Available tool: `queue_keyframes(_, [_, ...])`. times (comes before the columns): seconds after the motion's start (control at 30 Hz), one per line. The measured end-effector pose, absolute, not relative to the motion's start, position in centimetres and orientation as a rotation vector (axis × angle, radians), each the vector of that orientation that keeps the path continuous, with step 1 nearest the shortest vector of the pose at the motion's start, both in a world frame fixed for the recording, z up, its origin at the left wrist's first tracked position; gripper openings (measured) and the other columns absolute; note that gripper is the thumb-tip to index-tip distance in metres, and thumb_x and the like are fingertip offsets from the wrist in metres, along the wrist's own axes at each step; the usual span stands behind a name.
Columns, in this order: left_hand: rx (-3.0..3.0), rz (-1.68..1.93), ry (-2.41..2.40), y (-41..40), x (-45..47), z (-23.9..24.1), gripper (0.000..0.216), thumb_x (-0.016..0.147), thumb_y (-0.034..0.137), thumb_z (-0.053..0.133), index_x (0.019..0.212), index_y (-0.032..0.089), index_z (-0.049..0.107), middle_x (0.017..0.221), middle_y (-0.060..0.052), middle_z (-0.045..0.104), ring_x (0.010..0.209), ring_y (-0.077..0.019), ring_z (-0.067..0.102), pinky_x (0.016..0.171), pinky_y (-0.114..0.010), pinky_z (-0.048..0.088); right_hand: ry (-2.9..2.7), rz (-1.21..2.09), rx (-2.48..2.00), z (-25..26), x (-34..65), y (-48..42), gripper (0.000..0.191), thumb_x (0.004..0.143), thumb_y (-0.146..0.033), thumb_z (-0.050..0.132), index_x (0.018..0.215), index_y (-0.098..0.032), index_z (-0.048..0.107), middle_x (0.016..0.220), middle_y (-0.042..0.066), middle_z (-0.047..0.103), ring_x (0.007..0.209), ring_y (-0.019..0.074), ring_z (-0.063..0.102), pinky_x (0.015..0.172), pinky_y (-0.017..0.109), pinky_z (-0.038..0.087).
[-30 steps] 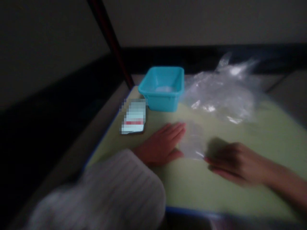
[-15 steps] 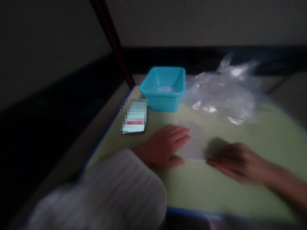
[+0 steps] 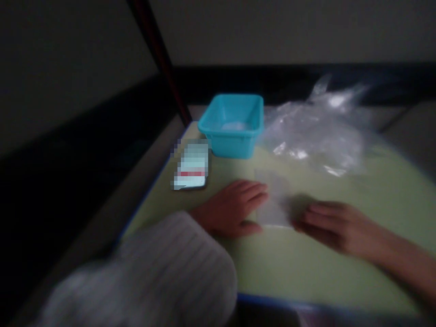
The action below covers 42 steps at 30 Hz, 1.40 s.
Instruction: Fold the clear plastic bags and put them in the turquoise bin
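A small clear plastic bag (image 3: 274,204) lies flat on the pale green table (image 3: 340,272). My left hand (image 3: 231,209) rests palm down at the bag's left edge, fingers stretched out and touching it. My right hand (image 3: 332,225) lies flat at the bag's right edge, fingers extended towards it. Neither hand grips anything. The picture is dim and blurred. A striped white sleeve covers my left forearm.
A turquoise plastic tub (image 3: 232,125) stands at the table's far side. Beside it on the right is a heap of crumpled clear plastic bags (image 3: 316,136). A phone (image 3: 190,165) lies near the left edge. A dark red pole (image 3: 160,59) rises behind.
My right hand has flattened out and shifted slightly up and left along the bag's right edge. My left hand has stayed almost still on the left edge.
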<state>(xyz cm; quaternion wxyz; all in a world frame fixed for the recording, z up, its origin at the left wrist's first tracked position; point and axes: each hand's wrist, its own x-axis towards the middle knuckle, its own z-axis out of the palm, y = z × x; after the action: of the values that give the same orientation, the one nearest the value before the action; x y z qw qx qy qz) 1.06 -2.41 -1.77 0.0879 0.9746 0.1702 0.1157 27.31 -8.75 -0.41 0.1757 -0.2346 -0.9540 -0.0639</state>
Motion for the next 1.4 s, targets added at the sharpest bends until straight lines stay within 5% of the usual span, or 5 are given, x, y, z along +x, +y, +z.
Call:
queue_keyframes(0.63, [2.874,0.359,0.523,-2.4,1.1,-1.8,0.061,0.083,0.048,0.056,0.129,0.01,0.047,0.139,-0.019,0.045,0.13,-0.0295,0.041,0.108,-0.045,0.032,-2.739,-0.307,-0.62,-0.7,26.8,-8.6,0.033,0.096,-0.012,0.035,0.075,-0.015,0.06,0.067,0.003,0.06,0.061,0.0159,0.053,0.054,0.031,0.042])
queue_keyframes(0.87, [2.929,0.408,0.473,-2.3,0.9,-2.0,0.063,0.084,0.052,0.053,0.13,0.01,0.045,0.14,-0.02,0.044,0.13,-0.0306,0.04,0.107,-0.046,0.033,-2.702,-0.207,-0.65,-1.4,27.1,-8.2,0.02,0.095,-0.01,0.039,0.095,-0.011,0.059,0.099,0.013,0.069,0.097,0.0206,0.063,0.082,0.038,0.054])
queue_keyframes(1.03, [2.982,0.454,0.4,-2.3,1.1,-1.7,0.055,0.086,0.055,0.047,0.117,0.01,0.054,0.121,-0.018,0.059,0.113,-0.0282,0.053,0.098,-0.042,0.04,-2.652,-0.067,-0.747,-1.4,27.2,-8.3,0.016,0.093,-0.012,0.04,0.098,-0.013,0.055,0.106,0.016,0.069,0.097,0.0205,0.066,0.077,0.036,0.058])
queue_keyframes(1.2, [3.041,0.406,0.435,-2.5,1.4,-1.8,0.027,0.094,0.032,0.04,0.101,0.015,0.06,0.103,-0.011,0.066,0.098,-0.0206,0.06,0.09,-0.037,0.045,-2.596,-0.011,-0.789,-1.3,27.3,-8.3,0.015,0.093,-0.014,0.04,0.101,-0.014,0.052,0.098,0.014,0.071,0.088,0.0204,0.068,0.071,0.036,0.059])
queue_keyframes(1.4, [3.075,0.488,0.452,-2.6,1.6,-2.0,0.026,0.095,0.018,0.037,0.091,0.015,0.063,0.094,-0.008,0.068,0.089,-0.0166,0.062,0.085,-0.033,0.047,-2.621,0.013,-0.722,-1.2,27.3,-8.2,0.017,0.093,-0.032,0.048,0.094,-0.015,0.052,0.109,0.017,0.068,0.098,0.0237,0.066,0.077,0.039,0.058])
